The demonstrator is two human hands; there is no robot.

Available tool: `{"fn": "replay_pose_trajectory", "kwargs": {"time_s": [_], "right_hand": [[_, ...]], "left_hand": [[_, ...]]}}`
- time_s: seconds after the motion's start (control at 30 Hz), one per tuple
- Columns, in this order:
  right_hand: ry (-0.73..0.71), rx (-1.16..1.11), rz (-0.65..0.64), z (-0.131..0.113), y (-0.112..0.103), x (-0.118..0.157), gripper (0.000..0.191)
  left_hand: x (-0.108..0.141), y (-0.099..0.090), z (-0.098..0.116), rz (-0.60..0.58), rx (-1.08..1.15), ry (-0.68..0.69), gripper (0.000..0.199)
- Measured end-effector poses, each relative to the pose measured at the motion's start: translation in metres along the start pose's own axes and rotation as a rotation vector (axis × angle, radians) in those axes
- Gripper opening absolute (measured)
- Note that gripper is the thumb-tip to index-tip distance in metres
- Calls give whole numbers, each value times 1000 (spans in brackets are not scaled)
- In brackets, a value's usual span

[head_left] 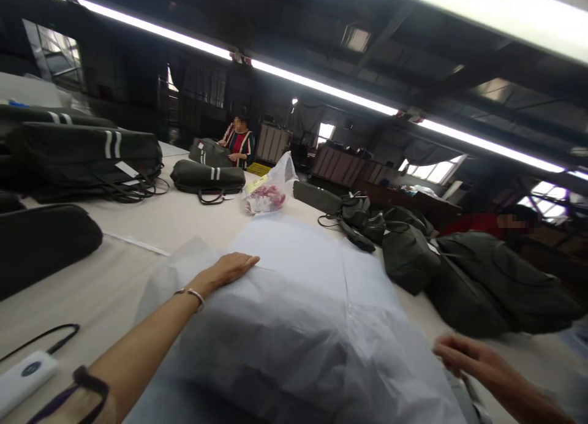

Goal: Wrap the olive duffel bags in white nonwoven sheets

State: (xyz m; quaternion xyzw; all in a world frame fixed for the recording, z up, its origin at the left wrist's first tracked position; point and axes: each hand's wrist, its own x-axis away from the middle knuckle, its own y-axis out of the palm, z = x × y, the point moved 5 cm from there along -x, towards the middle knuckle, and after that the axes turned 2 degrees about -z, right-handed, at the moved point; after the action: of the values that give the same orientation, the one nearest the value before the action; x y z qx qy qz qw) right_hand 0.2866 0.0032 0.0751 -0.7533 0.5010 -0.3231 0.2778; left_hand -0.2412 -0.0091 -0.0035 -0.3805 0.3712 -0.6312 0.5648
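Note:
My left hand (232, 268) lies flat, fingers stretched out, on top of a large bundle covered by thin white wrapping sheet (294, 314). The sheet is crumpled at its front and right sides, and what is inside is hidden. At the lower right, my right hand (473, 359) is beside the bundle's right edge, fingers curled together and slightly blurred. Just below those fingers is a greyish object (462, 393), partly hidden and too blurred to name. Whether the fingers grip it or the sheet's edge is hard to see.
Dark green bags with white stripes (82, 160) stand at the left; more dark bags (478, 277) are piled at the right. A clear plastic bag with red contents (266, 197) lies beyond the bundle. A white device (27, 375) with a cord is lower left. Two people are farther back.

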Motion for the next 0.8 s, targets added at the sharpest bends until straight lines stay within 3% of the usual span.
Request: {"fn": "replay_pose_trajectory", "kwargs": {"time_s": [0.07, 0.17, 0.23, 0.3, 0.4, 0.57, 0.8], "right_hand": [[-126, -79, -205, -84, 28, -12, 35], [-226, -175, -554, -209, 102, -33, 33], [-265, -190, -828, -269, 154, -45, 33], [-288, -116, -1021, -303, 195, -63, 33], [-304, 158, -1090, -316, 233, -109, 32], [-297, 630, -983, -310, 261, -183, 31], [-401, 845, -902, -313, 264, -204, 46]], "left_hand": [[-1, -1, -5, -2, 8, -12, 61], [-3, 1, -10, -4, 15, -18, 65], [-3, 3, -10, 0, 20, -12, 67], [-3, 5, -11, 8, 25, 6, 65], [-3, 9, -10, 19, 26, 46, 53], [-6, 17, -13, 35, 27, 79, 45], [-8, 20, -16, 22, 20, 62, 49]]}}
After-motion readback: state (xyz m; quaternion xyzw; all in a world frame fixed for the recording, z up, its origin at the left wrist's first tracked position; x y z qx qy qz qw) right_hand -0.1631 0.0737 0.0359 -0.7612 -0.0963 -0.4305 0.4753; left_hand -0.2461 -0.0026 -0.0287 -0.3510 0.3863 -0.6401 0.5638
